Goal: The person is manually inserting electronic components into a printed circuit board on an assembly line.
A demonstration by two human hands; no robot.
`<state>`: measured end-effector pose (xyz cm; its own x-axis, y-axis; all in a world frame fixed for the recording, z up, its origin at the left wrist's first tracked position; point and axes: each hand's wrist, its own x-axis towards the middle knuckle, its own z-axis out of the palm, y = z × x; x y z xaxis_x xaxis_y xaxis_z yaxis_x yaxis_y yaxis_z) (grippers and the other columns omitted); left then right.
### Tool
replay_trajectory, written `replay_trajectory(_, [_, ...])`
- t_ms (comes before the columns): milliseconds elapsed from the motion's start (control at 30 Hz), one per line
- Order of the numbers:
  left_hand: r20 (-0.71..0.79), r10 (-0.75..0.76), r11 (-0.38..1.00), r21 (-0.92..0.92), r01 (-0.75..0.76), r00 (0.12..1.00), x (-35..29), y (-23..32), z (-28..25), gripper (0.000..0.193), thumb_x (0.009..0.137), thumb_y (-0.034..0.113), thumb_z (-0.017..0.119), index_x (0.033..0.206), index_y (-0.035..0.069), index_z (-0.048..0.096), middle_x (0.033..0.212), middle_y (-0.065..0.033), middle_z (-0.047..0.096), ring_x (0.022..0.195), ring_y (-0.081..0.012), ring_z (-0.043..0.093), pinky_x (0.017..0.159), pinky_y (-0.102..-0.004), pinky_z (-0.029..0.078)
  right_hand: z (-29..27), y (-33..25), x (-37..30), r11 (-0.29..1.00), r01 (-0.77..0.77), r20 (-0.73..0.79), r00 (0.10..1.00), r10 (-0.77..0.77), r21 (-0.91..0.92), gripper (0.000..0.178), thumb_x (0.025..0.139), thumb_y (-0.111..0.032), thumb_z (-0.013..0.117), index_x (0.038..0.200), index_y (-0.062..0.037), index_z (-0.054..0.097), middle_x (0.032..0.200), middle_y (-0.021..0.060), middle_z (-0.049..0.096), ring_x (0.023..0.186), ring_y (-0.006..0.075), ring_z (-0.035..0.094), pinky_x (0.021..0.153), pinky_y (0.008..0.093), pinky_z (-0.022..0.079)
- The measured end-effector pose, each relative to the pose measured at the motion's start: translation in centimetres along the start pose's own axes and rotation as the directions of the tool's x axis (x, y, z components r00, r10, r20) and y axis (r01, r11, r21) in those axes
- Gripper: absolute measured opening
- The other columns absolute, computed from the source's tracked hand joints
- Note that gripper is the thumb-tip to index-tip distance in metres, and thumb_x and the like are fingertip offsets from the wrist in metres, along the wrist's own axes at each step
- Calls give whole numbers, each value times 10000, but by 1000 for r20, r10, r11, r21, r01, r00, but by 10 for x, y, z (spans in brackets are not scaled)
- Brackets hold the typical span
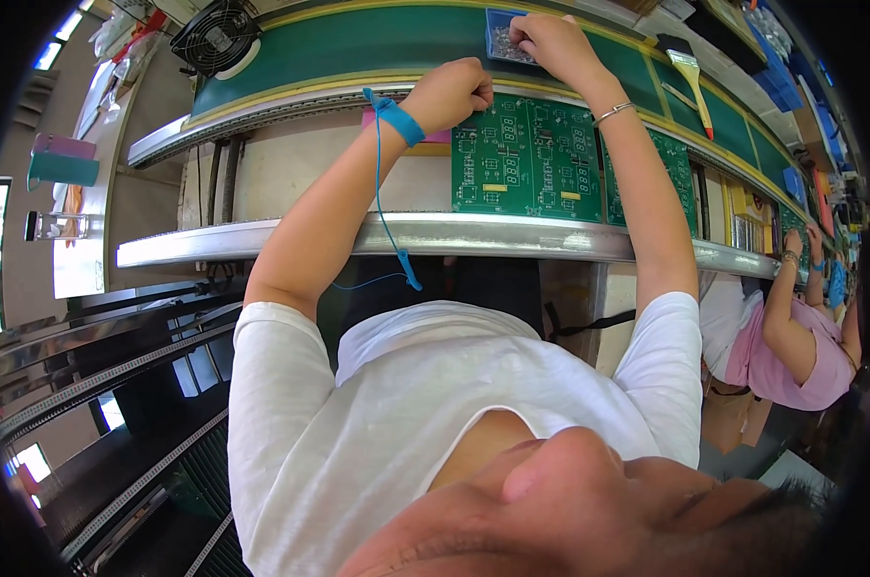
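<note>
My left hand [450, 94] is closed at the upper left corner of a green circuit board [497, 159]. Its fingertips are pressed together, and whatever they hold is too small to make out. A blue wrist strap [399, 122] with a thin cord circles that wrist. Beyond the board, my right hand [555, 48] dips its curled fingertips into a small blue bin [493, 60] of tiny clear or silvery parts; what they pinch is hidden. The board carries white-outlined digit displays and small components. A second green board [673, 173] sits to its right, partly behind my right forearm.
Metal rails [290, 240] run along both sides of the boards. A green belt [358, 43] lies beyond, with a brush [687, 72] on it at the right. A black fan [215, 38] stands far left. Another person in pink [800, 351] works further right along the line.
</note>
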<state>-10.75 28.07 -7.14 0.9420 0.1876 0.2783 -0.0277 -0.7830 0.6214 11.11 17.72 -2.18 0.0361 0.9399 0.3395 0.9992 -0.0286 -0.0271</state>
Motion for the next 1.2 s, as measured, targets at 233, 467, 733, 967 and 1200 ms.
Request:
replay_trajectory(233, [-14, 29, 999, 44, -29, 999, 1, 2, 3, 75, 810, 60, 731, 881, 45, 714, 982, -130, 659, 944, -343, 654, 816, -443, 528, -22, -2, -23, 985, 26, -149, 989, -1, 169, 138, 935, -165, 682, 1008, -50, 666, 872, 96, 697, 794, 274, 665, 734, 379, 514])
replay_trajectory(467, [-22, 9, 999, 51, -8, 1000, -2, -1, 3, 77, 830, 36, 740, 899, 25, 709, 947, -119, 632, 894, -315, 646, 793, -406, 516, -22, -7, -38, 954, -37, -99, 993, 70, 297, 153, 953, -168, 683, 1048, -48, 672, 898, 84, 700, 819, 228, 678, 754, 346, 529])
replay_trajectory(733, [-8, 0, 1000, 12, 0, 1000, 1, -2, 2, 69, 821, 80, 732, 875, 39, 725, 983, -127, 665, 933, -338, 660, 809, -439, 527, -36, -7, -51, 965, 28, -174, 985, 19, 260, 140, 952, -153, 682, 1052, -54, 679, 952, 76, 730, 840, 234, 696, 775, 333, 540])
replay_trajectory(967, [-9, 7, 999, 32, -6, 1000, 0, -2, 3, 66, 821, 86, 728, 872, 43, 723, 985, -123, 662, 923, -338, 660, 802, -441, 526, -36, 1, -98, 906, -132, -113, 975, 193, 403, 121, 946, -151, 699, 1035, -69, 697, 876, 54, 715, 755, 179, 655, 718, 302, 523])
replay_trajectory(1200, [4, 33, 999, 42, -33, 999, -1, 6, 1, 75, 842, 24, 731, 899, 8, 685, 938, -119, 620, 868, -300, 633, 775, -390, 509, -31, 9, -112, 862, -263, -8, 956, 295, 433, 135, 954, -159, 696, 1039, -53, 696, 908, 45, 711, 820, 153, 646, 778, 297, 517])
